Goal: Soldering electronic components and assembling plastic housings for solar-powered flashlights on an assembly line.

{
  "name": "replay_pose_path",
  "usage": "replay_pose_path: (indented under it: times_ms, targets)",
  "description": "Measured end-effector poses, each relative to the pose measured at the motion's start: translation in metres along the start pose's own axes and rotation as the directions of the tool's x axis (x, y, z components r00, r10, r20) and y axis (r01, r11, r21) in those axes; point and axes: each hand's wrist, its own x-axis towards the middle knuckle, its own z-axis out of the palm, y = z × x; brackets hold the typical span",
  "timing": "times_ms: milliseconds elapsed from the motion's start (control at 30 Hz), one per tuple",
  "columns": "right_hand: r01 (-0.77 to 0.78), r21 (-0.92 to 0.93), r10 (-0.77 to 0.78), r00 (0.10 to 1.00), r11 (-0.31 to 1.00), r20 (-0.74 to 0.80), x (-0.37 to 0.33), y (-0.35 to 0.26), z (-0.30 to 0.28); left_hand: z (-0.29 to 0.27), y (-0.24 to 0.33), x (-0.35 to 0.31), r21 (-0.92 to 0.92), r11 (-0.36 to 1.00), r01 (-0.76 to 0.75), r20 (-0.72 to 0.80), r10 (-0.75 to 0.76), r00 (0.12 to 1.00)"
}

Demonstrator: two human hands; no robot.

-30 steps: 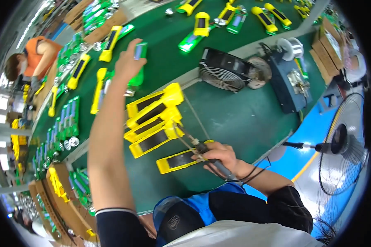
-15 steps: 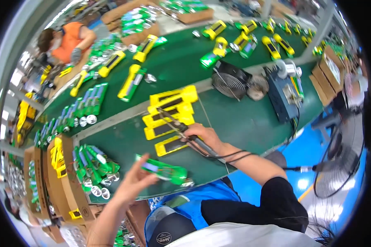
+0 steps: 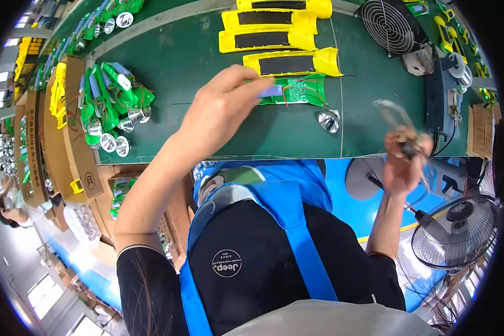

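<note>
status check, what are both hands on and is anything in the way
Left hand at green casing, grip unclear. Right hand holding blurred tool. Left hand hides casing's left end; silver reflector near right end.

Scene is taken from head ht by the L cam of a head-worn pair, pointed steeply dn. Wearer's black shirt [image 3: 257,227] is shown v. close, btm ctr; L hand [image 3: 221,109] and R hand [image 3: 404,165] are seen a bit farther off, green bench [image 3: 176,67] across upper half. Floor fan [image 3: 459,224] at R and cartons [image 3: 75,157] at L are bent twd the rim by the fisheye.
</note>
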Motion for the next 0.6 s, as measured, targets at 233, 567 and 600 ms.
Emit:
replay_pose_path:
  times_ms: [233, 567, 600]
  targets:
    - [-0.311, 0.174, 0.319, 0.947, 0.934, -0.02, 0.007, 0.043, 0.021, 0.035, -0.002, 0.011, -0.187, 0.981, -0.045, 0.04, 0.054, 0.998]
    - [-0.372, -0.363, 0.378, 0.924, 0.855, -0.057, 0.016, 0.038, 0.041, 0.047, 0.014, 0.007, 0.122, 0.992, -0.025, -0.083, 0.035, 0.996]
    - [-0.36, -0.383, 0.369, 0.928, 0.851, -0.053, 0.018, 0.038, 0.045, 0.046, 0.014, 0.007, 0.12, 0.993, -0.02, -0.079, 0.03, 0.996]
